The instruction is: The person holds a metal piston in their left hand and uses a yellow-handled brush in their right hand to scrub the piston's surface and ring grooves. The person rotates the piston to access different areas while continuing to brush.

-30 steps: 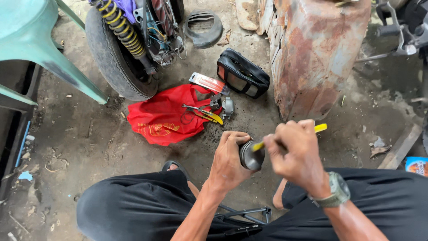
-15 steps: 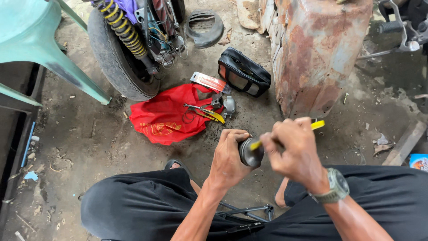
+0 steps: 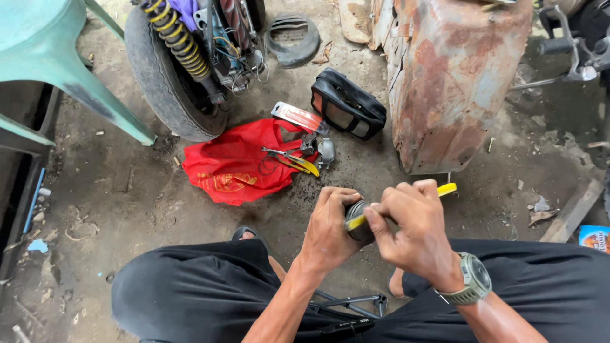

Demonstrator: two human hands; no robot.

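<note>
Head view, looking down over two knees in black trousers: the left hand (image 3: 327, 228) is wrapped around a dark, round metal cylinder part (image 3: 357, 219), fingers closed tight on its side, so only the greyish rim and a dark end face show between the two hands. The part is held in the air above the dirty concrete floor (image 3: 127, 190), just in front of the knees. The right hand (image 3: 413, 232), with an olive-green wristwatch (image 3: 473, 282) on its wrist, is clenched around a thin yellow-handled tool (image 3: 445, 189); one yellow end sticks out past the knuckles on the right, the other lies against the end face of the cylinder. What kind of tip it has cannot be told.

On the floor beyond the hands lies a crumpled red plastic bag (image 3: 229, 168) with yellow-handled pliers (image 3: 295, 162) on it, and a black zipped pouch (image 3: 346, 105) further back. A worn motorcycle tyre (image 3: 159, 82) stands upper left, a rusty metal drum (image 3: 445, 82) upper right.
</note>
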